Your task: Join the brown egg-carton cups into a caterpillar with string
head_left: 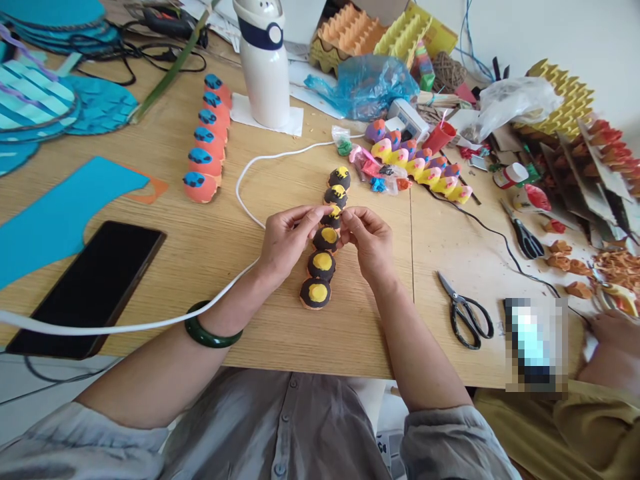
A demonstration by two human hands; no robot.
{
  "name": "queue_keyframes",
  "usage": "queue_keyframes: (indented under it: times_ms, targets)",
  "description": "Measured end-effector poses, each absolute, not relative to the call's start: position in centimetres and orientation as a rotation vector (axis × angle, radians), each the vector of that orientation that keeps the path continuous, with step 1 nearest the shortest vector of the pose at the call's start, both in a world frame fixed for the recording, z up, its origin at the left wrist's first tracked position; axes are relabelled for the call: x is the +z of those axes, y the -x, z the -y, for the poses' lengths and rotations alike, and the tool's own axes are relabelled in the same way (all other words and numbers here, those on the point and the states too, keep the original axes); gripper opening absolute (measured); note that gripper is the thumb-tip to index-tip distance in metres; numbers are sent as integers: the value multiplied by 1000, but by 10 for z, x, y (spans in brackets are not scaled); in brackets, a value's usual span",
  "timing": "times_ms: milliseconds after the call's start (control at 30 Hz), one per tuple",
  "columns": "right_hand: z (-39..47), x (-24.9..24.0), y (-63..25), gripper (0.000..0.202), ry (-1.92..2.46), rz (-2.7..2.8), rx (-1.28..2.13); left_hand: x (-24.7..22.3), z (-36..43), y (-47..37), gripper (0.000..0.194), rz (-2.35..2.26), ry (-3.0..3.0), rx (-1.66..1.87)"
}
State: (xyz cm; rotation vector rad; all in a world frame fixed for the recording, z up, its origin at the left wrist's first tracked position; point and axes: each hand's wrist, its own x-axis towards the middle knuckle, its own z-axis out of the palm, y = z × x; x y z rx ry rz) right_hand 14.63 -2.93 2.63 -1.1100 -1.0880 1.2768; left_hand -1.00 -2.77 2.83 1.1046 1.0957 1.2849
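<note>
A row of egg-carton cups (321, 265), covered in black with yellow discs on top, runs away from me at the middle of the table. The three farther cups carry small black marks on the yellow. My left hand (290, 240) is at the left side of the third cup from the far end, thumb and index finger pinched together. On that cup's right side, my right hand (369, 241) also has its thumb and fingertips together. Whatever the fingertips hold, if anything, is too small to make out.
An orange row with blue tops (203, 157) and a white bottle (265, 67) stand farther back. A phone (85, 287) and white cable (150, 327) lie left. Scissors (465, 313) lie right, near another person's hand (617, 333). Purple and yellow rows (430, 175) sit back right.
</note>
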Motion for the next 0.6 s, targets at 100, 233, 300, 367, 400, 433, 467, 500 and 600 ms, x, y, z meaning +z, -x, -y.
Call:
queue_keyframes:
  times_ms: [100, 233, 300, 367, 400, 433, 467, 500, 600]
  targets:
    - [29, 25, -147, 43, 1104, 1090, 1306, 25, 28, 9, 28, -1089, -1160, 1277]
    - [30, 26, -145, 42, 1097, 1118, 1314, 21, 30, 9, 28, -1047, -1281, 1302]
    - [31, 27, -144, 42, 1096, 1128, 1320, 21, 30, 9, 23, -1067, -1352, 1351]
    - [33, 29, -143, 44, 1092, 1126, 1329, 22, 31, 10, 19, -1087, -1411, 1391]
    - [33, 30, -142, 45, 1088, 1118, 1338, 23, 31, 10, 19, -1088, -1430, 1399]
    - [33, 31, -142, 46, 1084, 1107, 1349, 24, 31, 10, 19, -1084, -1442, 1405]
    - [34, 32, -142, 47, 1081, 1095, 1361, 24, 31, 10, 18, -1081, -1449, 1408]
    - [34, 33, -142, 47, 1082, 1085, 1371, 24, 31, 10, 18, -1082, -1451, 1411]
    - [33, 34, -142, 46, 1100, 1088, 1374, 24, 30, 10, 16, -1114, -1458, 1415]
